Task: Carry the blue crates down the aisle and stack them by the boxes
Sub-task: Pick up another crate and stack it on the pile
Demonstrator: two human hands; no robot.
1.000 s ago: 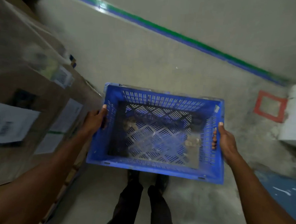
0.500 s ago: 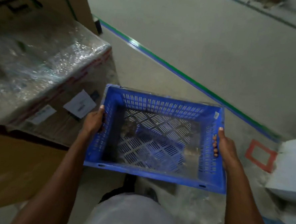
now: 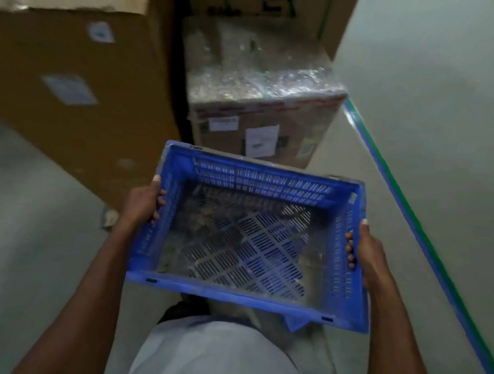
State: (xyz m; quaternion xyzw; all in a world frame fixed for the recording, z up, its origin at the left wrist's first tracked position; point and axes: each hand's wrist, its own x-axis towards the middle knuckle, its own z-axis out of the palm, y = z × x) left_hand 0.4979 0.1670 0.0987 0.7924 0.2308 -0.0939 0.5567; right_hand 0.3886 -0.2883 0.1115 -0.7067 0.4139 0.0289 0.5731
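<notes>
Grey floor [image 3: 27, 260] fills the aisle, with a green and blue line [image 3: 427, 244] running along its right side. Big brown boxes [image 3: 80, 95] stand ahead, and a box wrapped in shiny plastic [image 3: 262, 101] sits beside them. One blue crate [image 3: 246, 233] is up in the air — the left hand [image 3: 142, 206] and right hand [image 3: 366, 252] each grip a short side, fingers curled over the rim.

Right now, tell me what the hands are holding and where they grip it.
Both hold one blue crate. The left hand grips its left side wall, the right hand its right side wall, fingers curled through to the inside.
</notes>
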